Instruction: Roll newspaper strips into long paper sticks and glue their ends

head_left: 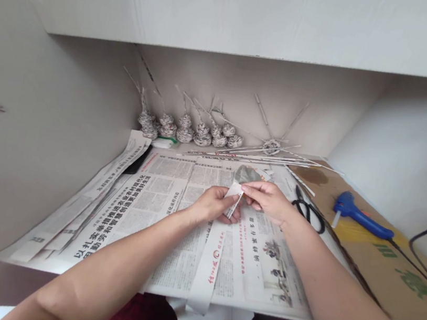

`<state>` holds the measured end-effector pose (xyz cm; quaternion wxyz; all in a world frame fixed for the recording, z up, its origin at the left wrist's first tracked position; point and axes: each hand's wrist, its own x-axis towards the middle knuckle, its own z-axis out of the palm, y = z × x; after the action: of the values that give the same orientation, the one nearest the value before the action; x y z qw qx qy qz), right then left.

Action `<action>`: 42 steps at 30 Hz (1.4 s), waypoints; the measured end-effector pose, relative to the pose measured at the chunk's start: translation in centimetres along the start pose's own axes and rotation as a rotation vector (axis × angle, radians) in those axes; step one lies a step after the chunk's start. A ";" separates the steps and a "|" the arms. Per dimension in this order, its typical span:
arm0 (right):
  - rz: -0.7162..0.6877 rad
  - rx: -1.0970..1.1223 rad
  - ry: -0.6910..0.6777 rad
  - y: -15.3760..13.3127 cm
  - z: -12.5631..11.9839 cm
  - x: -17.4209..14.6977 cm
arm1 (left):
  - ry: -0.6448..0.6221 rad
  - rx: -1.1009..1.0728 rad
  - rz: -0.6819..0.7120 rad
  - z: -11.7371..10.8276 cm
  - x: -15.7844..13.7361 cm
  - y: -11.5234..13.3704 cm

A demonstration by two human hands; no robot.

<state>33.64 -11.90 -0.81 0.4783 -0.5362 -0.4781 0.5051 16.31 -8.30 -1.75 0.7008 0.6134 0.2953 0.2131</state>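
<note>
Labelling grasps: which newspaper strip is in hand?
The red-lettered strip running to the near edge, its far end held by the left hand and right hand; other strips lie piled at left.

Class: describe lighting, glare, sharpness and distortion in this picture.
Head view: soft light, the left wall darker than the right wall; no harsh glare on the paper strip; bold headline legible, small print blurred; forearms seemingly stretched toward the lower corners.

Flat newspaper allows passage leftward; scissors and glue gun obstruct the right.
</note>
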 end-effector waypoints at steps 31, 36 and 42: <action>0.031 0.030 0.196 0.3 1.5 0.3 | 0.027 0.120 0.030 0.3 -0.1 -0.2; 0.019 0.026 0.201 0.2 1.8 0.1 | 0.026 0.132 0.038 0.3 -0.1 -0.4; -0.021 0.035 0.217 0.3 1.9 0.1 | -0.005 0.087 0.022 0.5 -0.3 -0.2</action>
<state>31.78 -11.79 -1.14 0.5420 -0.5743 -0.4201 0.4472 16.38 -8.88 -1.89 0.6719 0.6468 0.2960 0.2063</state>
